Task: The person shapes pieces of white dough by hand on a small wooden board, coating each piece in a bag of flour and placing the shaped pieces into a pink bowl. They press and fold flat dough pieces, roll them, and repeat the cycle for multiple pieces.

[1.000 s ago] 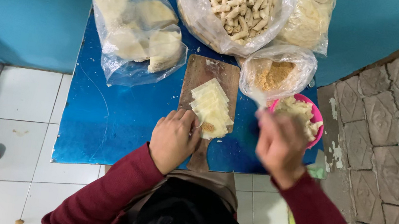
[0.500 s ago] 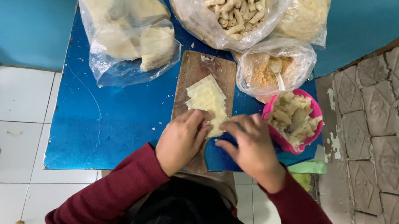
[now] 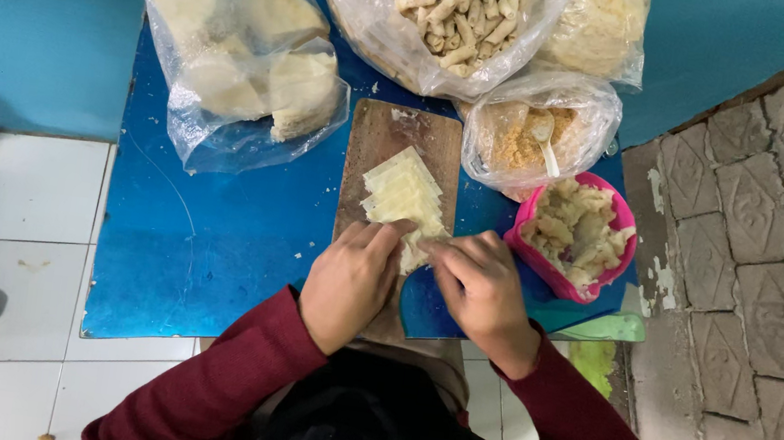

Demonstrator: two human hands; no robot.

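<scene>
Both hands [image 3: 419,279] seemingly on pale wrappers [image 3: 403,196]

Left hand [image 3: 350,283] and right hand [image 3: 481,290] side by side, fingers curled, tips meeting.

Kitchen: cutting board [image 3: 385,138], bagged rolls [image 3: 446,0]

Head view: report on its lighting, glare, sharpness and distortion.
Head view: soft, even light; faint sheen on the clear plastic bags and blue tabletop; wrapper stack, left hand and right hand sharp; wide-lens bending shows at the edges.
</scene>
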